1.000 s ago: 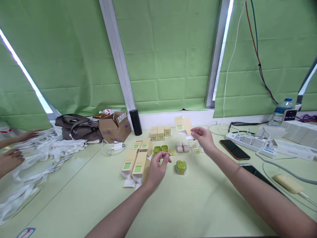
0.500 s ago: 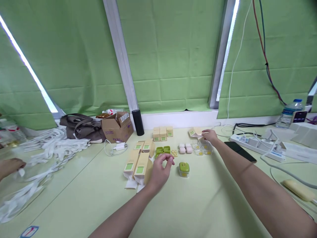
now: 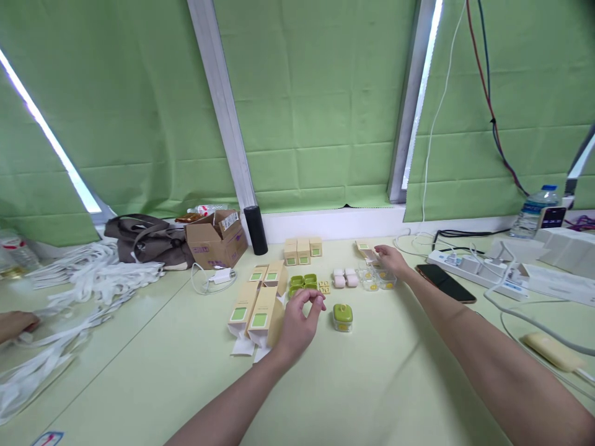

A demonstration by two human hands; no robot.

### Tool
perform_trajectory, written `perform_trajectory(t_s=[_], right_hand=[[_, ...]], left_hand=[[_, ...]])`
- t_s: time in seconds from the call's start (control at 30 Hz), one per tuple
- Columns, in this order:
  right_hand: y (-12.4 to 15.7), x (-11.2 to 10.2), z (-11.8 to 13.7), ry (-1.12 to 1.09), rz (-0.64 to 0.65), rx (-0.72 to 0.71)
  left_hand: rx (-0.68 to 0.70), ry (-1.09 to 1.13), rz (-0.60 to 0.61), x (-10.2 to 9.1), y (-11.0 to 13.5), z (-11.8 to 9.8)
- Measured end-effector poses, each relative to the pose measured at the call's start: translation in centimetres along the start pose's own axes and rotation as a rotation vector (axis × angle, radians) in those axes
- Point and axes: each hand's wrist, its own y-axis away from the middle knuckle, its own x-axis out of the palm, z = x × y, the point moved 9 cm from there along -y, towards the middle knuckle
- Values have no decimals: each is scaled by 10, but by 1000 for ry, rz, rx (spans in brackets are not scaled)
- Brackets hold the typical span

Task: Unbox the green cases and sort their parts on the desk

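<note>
My left hand hovers over the pale green table with thumb and fingers pinched together; what they hold is too small to make out. It is beside flattened tan cartons and close to a small clear jar with a green lid. My right hand reaches far across and rests on a flat tan carton lying on the table, next to small clear containers. Green lids and pink pieces lie between my hands.
Three upright tan boxes, a black cylinder, a cardboard box and a brown bag line the back. Phones, a power strip and cables lie right. Another person's hand handles white straps at left.
My right hand carried the tan carton from the air down onto the table at the back and now rests on it. My left hand has stayed pinched in place.
</note>
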Motion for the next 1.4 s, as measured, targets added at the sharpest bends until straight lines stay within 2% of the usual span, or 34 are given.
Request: perform_trajectory(t_s=[0.17, 0.27, 0.33, 0.4, 0.5, 0.6, 0.7, 0.87, 0.97, 1.1, 1.27, 1.4], right_hand=[[11, -21, 21, -54, -118, -48], [31, -32, 49, -97, -218, -114], [51, -30, 71, -139, -227, -174], [76, -18, 89, -193, -190, -220], [119, 9, 105, -284, -82, -236], [156, 39, 102, -421, 27, -155], [180, 60, 96, -507, 81, -81], [193, 80, 95, -688, 168, 5], [198, 88, 103, -806, 263, 32], [206, 86, 125, -885, 343, -48], [215, 82, 154, -781, 348, -179], [221, 77, 162, -630, 216, -211]], left_hand=[[-13, -6, -3, 0, 0, 4], [-36, -27, 14, 2, 2, 10], [-52, -47, 53, 7, 5, 14], [-84, -63, 120, 14, 8, 19], [-152, -101, 244, 27, 13, 26], [-185, -172, 339, 39, 16, 31], [-190, -206, 367, 46, 16, 34], [-185, -166, 316, 44, 14, 41], [-202, -27, 212, 33, 8, 45], [-221, 202, 62, 14, -5, 45], [-273, 346, 56, 11, -14, 46], [-316, 370, 22, 11, -12, 51]])
